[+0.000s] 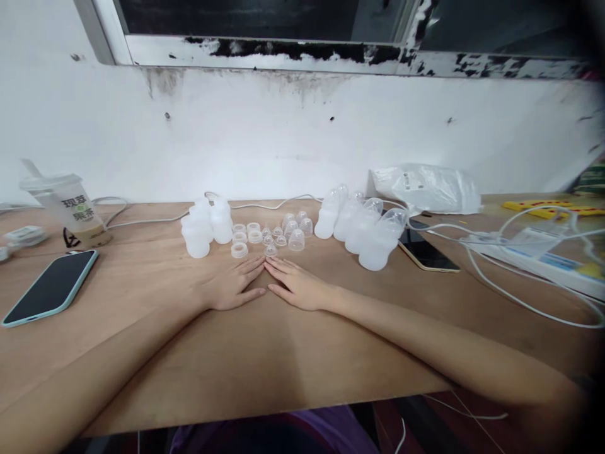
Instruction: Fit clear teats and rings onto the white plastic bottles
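Observation:
My left hand [234, 285] lies flat on the wooden table, palm down, fingers stretched out. My right hand [299, 285] rests the same way, and the fingertips of both meet in the middle. Just beyond the fingertips are several clear bottle teats [270, 250]. To their left stand white screw rings [239, 250], and farther left several frosted white baby bottle bodies [196, 236] without tops. Clear dome caps [296, 240] sit right of the teats. Several baby bottles with clear domes on top [362, 230] stand in a slanting row at right. Neither hand holds anything.
At left are a phone [51, 287], a drink cup with a straw [75, 211] and a white charger [24, 236]. At right lie another phone [428, 250], a plastic bag [428, 189], and a power strip [539, 258] with tangled white cables. A wall [265, 139] closes the back.

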Demonstrator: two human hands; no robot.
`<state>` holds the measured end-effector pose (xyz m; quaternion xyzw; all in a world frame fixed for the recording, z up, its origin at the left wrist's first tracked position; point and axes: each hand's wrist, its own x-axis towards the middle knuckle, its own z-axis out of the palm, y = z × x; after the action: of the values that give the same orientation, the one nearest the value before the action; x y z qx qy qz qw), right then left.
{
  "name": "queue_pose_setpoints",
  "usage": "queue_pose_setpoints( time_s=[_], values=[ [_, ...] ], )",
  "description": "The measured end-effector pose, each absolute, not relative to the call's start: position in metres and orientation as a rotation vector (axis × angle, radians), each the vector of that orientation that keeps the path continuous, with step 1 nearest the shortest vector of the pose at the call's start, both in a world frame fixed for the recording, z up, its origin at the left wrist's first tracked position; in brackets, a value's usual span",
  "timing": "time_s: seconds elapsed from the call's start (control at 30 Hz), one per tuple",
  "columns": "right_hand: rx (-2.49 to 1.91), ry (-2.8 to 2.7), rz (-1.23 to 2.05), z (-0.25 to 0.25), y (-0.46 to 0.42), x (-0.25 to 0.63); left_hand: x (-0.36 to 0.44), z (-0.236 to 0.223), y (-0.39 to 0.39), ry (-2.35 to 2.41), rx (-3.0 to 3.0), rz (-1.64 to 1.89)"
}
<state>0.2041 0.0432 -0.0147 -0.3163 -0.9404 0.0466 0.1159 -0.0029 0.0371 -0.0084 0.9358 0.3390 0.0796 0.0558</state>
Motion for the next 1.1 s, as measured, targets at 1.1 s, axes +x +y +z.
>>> queue_pose_setpoints(
  time_s=[1.1],
  values=[
    [-0.869,-2.644,0.076,-0.0119,0.0440,0.2039,0.0006,-0.0068,0.0366,1.160,2.952,0.414]
  ],
)
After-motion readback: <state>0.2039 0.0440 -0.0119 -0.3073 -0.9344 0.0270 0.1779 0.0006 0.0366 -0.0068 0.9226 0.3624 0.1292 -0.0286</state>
